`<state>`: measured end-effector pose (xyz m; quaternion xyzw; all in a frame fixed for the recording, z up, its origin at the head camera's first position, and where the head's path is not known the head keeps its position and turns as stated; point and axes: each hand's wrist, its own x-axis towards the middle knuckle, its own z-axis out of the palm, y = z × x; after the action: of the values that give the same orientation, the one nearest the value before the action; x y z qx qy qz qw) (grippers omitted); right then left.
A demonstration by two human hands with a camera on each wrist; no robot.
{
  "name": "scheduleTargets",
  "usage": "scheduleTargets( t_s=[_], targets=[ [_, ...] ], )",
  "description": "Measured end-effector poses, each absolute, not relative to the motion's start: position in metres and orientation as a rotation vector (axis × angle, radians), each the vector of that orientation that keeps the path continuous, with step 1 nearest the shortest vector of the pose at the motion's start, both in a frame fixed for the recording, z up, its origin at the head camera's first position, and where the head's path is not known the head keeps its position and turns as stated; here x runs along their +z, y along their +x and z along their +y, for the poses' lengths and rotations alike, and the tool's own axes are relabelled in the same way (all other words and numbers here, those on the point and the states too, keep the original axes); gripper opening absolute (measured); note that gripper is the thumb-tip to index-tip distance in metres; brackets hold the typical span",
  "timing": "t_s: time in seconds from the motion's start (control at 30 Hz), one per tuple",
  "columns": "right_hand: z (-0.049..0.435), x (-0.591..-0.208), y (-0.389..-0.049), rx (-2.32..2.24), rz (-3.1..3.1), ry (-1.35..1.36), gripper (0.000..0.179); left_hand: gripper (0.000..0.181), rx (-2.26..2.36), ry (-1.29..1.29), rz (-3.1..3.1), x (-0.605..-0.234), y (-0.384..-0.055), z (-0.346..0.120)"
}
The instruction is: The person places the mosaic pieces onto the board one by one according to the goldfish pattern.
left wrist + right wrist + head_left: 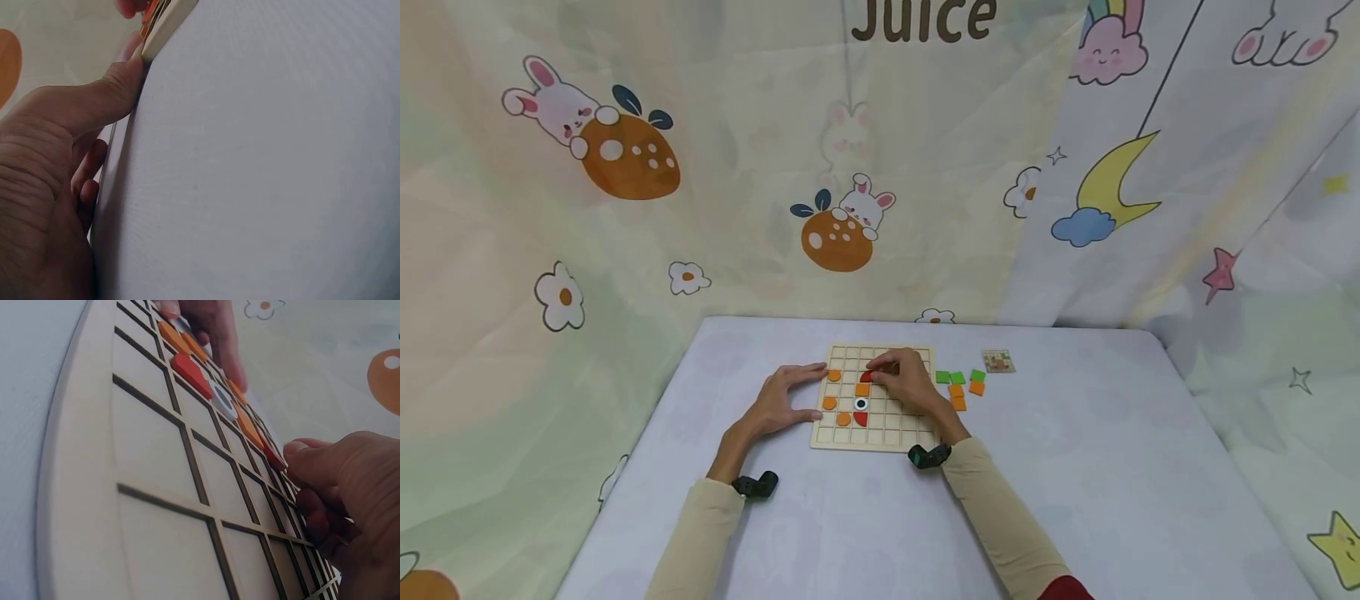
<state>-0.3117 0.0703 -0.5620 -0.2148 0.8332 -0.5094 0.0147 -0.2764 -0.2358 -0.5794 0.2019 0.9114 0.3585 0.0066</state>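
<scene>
Head view: right hand (910,383) pinches a partly covered red piece (866,377), left hand (777,402) spread.

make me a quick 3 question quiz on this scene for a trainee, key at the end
1. Multiple choice: what does the left hand touch?
a) the small square patterned card
b) the pale wooden grid board
c) the yellow crescent moon print

2. True or false: the round black-and-white eye tile lies outside the board.

3. Count: in the head view, how many green square tiles lie to the right of the board?

Key: 1. b. 2. False; it lies on the board, between an orange square tile and a red curved-edge tile. 3. Three.
</scene>
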Motion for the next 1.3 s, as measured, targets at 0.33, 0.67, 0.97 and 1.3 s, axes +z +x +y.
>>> scheduleTargets(
  t_s=[0.33,0.67,0.97,1.3],
  targets=[
    [0.061,-0.560,-0.312,-1.424,2.716,-0.681,0.013,0.082,1.125,0.638,2.849,-0.580,-0.277,-0.237],
    [0.058,-0.559,-0.311,-1.364,2.765,-0.638,0.010,0.081,1.141,0.650,2.845,-0.576,-0.276,-0.236],
    [0.059,-0.557,-0.310,-1.327,2.799,-0.669,0.011,0.082,1.143,0.643,2.845,-0.575,-0.277,-0.236],
    [0.071,-0.553,-0.305,-1.348,2.806,-0.659,0.017,0.082,1.128,0.635,2.835,-0.576,-0.276,-0.236]
  ],
)
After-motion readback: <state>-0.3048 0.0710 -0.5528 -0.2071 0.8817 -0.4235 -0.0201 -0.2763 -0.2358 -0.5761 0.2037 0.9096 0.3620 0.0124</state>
